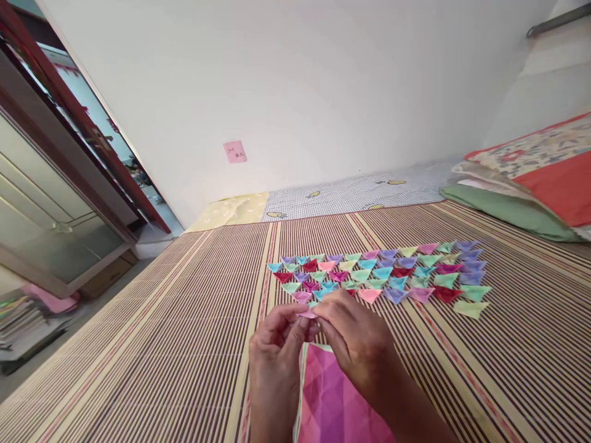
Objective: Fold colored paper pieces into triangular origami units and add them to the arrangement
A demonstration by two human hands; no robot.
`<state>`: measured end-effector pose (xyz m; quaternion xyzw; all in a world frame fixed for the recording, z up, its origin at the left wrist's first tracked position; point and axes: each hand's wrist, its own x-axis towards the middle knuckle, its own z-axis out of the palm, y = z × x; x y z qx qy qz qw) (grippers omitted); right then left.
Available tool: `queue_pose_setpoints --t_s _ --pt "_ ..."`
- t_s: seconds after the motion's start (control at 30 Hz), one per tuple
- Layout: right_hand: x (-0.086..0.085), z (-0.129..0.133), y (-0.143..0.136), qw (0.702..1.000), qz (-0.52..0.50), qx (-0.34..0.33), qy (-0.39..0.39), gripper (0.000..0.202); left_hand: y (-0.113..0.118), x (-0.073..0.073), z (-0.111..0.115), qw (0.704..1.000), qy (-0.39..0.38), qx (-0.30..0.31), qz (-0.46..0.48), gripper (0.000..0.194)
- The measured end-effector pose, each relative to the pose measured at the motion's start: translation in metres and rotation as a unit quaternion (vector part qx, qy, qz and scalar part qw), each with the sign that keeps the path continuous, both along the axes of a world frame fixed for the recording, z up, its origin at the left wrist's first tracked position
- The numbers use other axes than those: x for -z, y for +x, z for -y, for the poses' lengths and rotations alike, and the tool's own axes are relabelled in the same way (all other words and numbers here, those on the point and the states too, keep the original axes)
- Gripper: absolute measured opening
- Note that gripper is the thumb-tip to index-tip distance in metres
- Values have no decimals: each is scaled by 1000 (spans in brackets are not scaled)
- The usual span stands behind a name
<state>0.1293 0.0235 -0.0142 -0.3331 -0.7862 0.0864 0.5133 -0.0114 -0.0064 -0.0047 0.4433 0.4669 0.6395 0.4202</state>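
Nearly closed, the left hand point(276, 354) and right hand point(364, 338) pinched a small pink paper piece point(306, 314), nearer than the multicoloured folded-paper triangles point(367, 264). Uneven pulling could have torn it; brushing knuckles, disturbed them.

Folded pieces point(369, 296): mixed colours — mint green, turquoise, lavender, pale yellow, pink, magenta and deep red. Held piece point(307, 314): light pink. Faceted item point(337, 400): pink and purple, in angular patches. Mat point(161, 338): narrow dark stripes on tan, divided by plain tan bands, some with a red patterned line. Checked cloth point(341, 191): fine dark-and-white check with yellow motifs. Yellow cloth point(240, 209): pale motifs. Upper textile point(561, 184): red, with a multicoloured print panel on cream. Lower textile point(508, 212): solid green. Wall point(323, 80): white. Note point(235, 152): pink — dark writing.
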Motion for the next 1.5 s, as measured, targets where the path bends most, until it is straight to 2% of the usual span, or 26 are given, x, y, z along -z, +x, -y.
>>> queue_pose_setpoints --t_s 0.13,0.3,0.47,0.57,0.7,0.93,1.13,1.33,1.5 --pt "-2 4 -4 998 -54 -13 12 22 -3 7 -3 999 20 -7 28 9" --pt "-8 6 -10 988 -140 -49 -38 19 -9 10 -1 996 47 -38 62 10" --pt "-8 6 -11 975 -177 -92 -102 17 -11 10 -2 993 69 -8 96 9" --pt "-7 5 -10 974 -177 -102 -98 18 -12 10 -2 992 71 2 101 10" --pt "-7 4 -11 977 -172 -104 -74 21 -14 9 -1 993 65 7 97 10" --pt "-8 4 -12 968 -202 -117 -87 16 -15 12 -1 993 68 19 96 11" --pt "-10 5 -12 964 -215 -105 -114 17 -10 11 -2 996 59 -2 67 13" --pt "-13 7 -14 960 -224 -97 -139 16 -6 5 -1 995 84 -34 28 2" --pt "-9 7 -17 953 -243 -94 -157 16 -1 2 2 995 72 -60 11 6"
